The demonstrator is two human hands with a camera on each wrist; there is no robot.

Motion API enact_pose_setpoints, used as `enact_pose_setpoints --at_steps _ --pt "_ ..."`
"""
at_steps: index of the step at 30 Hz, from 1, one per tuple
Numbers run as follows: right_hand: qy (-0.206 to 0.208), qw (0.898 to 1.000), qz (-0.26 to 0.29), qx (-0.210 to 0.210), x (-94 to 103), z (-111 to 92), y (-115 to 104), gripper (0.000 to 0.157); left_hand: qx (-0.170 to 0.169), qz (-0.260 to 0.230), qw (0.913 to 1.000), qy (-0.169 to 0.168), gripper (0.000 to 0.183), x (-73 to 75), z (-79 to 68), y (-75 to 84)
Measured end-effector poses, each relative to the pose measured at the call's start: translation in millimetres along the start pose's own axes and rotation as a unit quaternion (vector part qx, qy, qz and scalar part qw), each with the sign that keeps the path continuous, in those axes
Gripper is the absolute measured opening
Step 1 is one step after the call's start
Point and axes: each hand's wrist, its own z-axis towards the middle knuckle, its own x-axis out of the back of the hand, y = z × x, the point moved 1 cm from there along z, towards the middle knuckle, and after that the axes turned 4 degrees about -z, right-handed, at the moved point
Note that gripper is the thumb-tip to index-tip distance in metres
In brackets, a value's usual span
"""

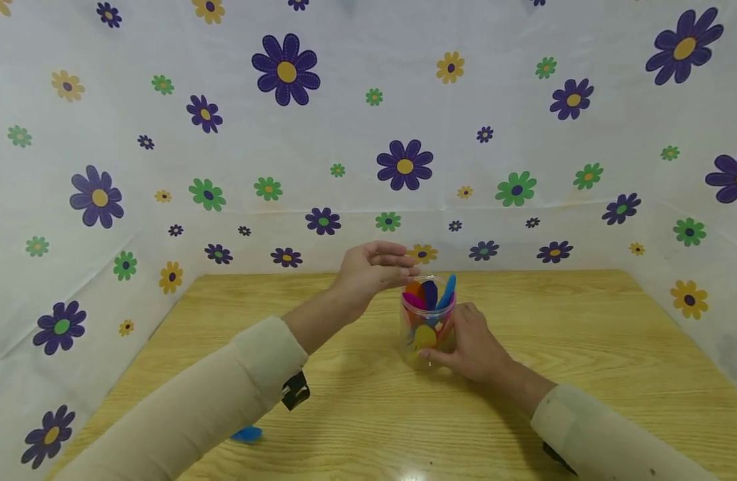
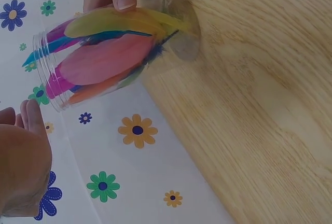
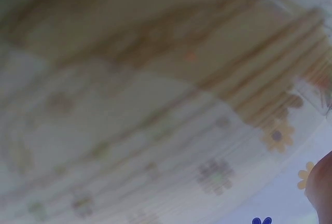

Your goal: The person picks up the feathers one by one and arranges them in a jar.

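Observation:
A clear plastic jar (image 1: 409, 354) stands upright on the table, holding several colored feathers. Among them are a yellow feather (image 2: 104, 23), a pink feather (image 2: 106, 58) and a blue feather (image 1: 446, 292) that sticks out over the rim. My right hand (image 1: 479, 344) grips the jar's side, its thumb across the front. Beside the jar's mouth, my left hand (image 1: 374, 270) is held up with fingers extended, and nothing shows in it. In the left wrist view this left hand (image 2: 23, 167) is apart from the rim. The right wrist view is mostly blurred.
Another blue feather (image 1: 246, 434) lies on the wooden table (image 1: 344, 427) near its front left, partly hidden by my left sleeve (image 1: 224, 387). A white flowered cloth (image 1: 344, 133) hangs behind the table and along both sides.

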Motion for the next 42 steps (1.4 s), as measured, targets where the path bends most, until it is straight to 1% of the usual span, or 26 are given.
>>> enact_pose_setpoints --at_steps 4,7,11,16,19,21,22,24,26,30,32,33,35,37,39,41,42 --pt "-0.001 1.0 0.002 0.0 -2.1 -1 1 0.088 -0.011 0.001 0.9999 0.006 0.032 8.8 -4.5 -0.3" --pt "0.001 1.0 0.005 -0.002 -2.3 -1 1 0.088 -0.023 0.012 0.9996 0.006 0.032 16.4 -7.6 1.0" --pt "-0.001 1.0 0.006 -0.006 -0.9 -1 0 0.089 -0.044 0.052 0.9977 0.002 0.032 27.5 -13.8 4.3" --pt "-0.012 1.0 0.006 -0.018 1.2 1 1 0.09 -0.057 0.111 0.9921 -0.01 0.031 41.4 -22.9 8.8" --pt "-0.012 1.0 0.005 -0.016 0.9 1 1 0.091 -0.067 0.151 0.986 -0.019 0.03 50.5 -28.3 10.6" --pt "-0.008 1.0 0.003 -0.009 -0.1 2 1 0.091 -0.084 0.194 0.9769 -0.028 0.029 57.3 -32.9 11.9" --pt "-0.006 1.0 0.003 -0.006 -0.5 1 1 0.092 -0.094 0.221 0.9702 -0.032 0.029 61.0 -35.5 12.4" --pt "-0.002 1.0 0.001 -0.001 -1.2 1 0 0.091 -0.111 0.273 0.9547 -0.041 0.027 69.3 -40.6 12.4" --pt "-0.002 1.0 0.0 -0.001 -1.1 1 0 0.091 -0.13 0.323 0.9361 -0.05 0.027 78.4 -45.2 11.8" --pt "-0.001 1.0 -0.001 -0.002 0.0 0 -1 0.09 -0.155 0.394 0.9038 -0.063 0.027 97.0 -52.2 9.9" --pt "0.001 1.0 -0.003 -0.002 0.4 0 -1 0.089 -0.17 0.429 0.8845 -0.07 0.028 105.7 -55.2 9.1" --pt "0.002 1.0 -0.003 -0.002 0.6 -1 -1 0.089 -0.179 0.45 0.8719 -0.075 0.029 109.7 -57.0 9.1" --pt "0.002 1.0 -0.003 -0.001 0.9 -1 -1 0.089 -0.197 0.492 0.843 -0.09 0.032 117.7 -60.3 8.8" --pt "0.002 1.0 -0.004 0.0 0.7 -1 -1 0.088 -0.217 0.536 0.8088 -0.106 0.036 125.0 -64.3 9.3" --pt "0.001 1.0 -0.005 0.0 0.7 -1 -1 0.088 -0.233 0.58 0.7713 -0.12 0.04 132.5 -68.4 10.0" --pt "0.001 1.0 -0.005 -0.001 1.0 -1 -2 0.089 -0.244 0.627 0.7275 -0.134 0.044 140.7 -72.7 10.2" --pt "0.002 1.0 -0.006 -0.001 1.2 -1 -2 0.089 -0.248 0.651 0.7035 -0.14 0.048 144.8 -74.8 9.9"
